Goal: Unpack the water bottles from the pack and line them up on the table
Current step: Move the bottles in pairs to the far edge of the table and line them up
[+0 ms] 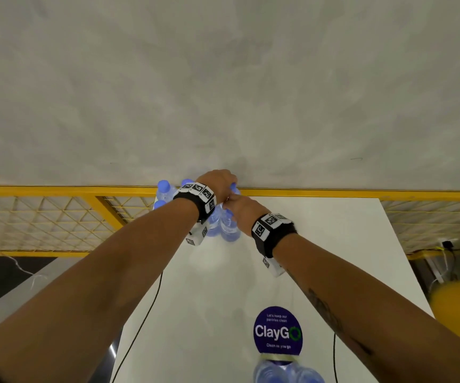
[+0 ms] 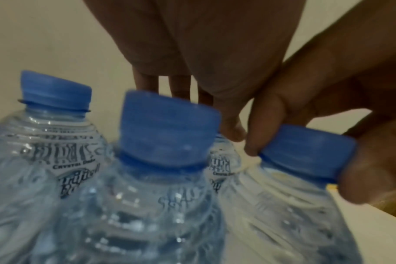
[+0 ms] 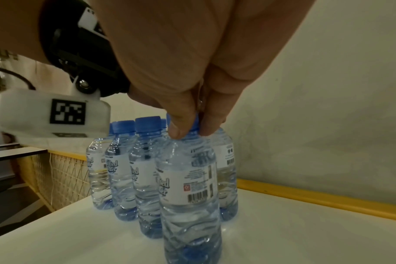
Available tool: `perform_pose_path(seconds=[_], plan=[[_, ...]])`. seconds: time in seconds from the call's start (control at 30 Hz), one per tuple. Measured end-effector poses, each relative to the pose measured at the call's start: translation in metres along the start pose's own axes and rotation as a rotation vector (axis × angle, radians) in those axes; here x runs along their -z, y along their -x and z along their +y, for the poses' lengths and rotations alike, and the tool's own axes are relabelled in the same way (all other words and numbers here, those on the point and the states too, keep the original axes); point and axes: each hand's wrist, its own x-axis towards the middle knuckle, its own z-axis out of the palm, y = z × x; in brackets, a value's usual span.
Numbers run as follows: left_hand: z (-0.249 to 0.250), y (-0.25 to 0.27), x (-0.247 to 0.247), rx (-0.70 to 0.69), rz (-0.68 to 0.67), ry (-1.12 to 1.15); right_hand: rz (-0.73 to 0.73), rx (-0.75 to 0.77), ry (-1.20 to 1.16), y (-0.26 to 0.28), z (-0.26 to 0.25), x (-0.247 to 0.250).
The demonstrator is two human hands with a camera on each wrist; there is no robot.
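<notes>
1. Two hands [image 1: 217,183] [image 1: 240,207] work the far-left cluster [image 3: 133,166]: your right pinches a bottle [image 3: 190,178] by its cap; left's grip can't be told.
2. Set it down upright, touching its neighbour.
3. Release straight up.

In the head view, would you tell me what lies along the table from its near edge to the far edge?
Bottles still in the pack → round ClayGo sticker → right hand pinching a bottle's cap, beside the lined-up bottles → left hand → yellow rail.

Bottles [image 3: 145,171] stand clustered on the table's [image 1: 320,244] far edge, before the railing [image 1: 334,192].
</notes>
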Motion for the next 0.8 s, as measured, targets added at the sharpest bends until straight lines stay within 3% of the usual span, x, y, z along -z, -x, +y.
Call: perform_pose_path(seconds=[0.07,0.33,0.6,0.73,0.8], plan=[[0.001,-0.001,0.0,-0.013,0.005,0.013,-0.021,-0.061,-0.139,-0.006,0.0,0.0],[-0.001,-0.005,0.001,-0.032,-0.024,0.022,0.004,-0.067,-0.246,-0.002,-0.006,0.011],[0.003,-0.004,0.003,-0.025,-0.056,-0.038,0.006,-0.027,-0.155,0.003,-0.008,0.01],[0.008,0.003,0.008,0.017,-0.071,0.006,0.049,0.069,0.083,0.013,-0.003,0.011],[0.006,0.013,0.014,0.048,-0.058,0.087,0.001,0.096,0.179,0.027,-0.002,0.017]])
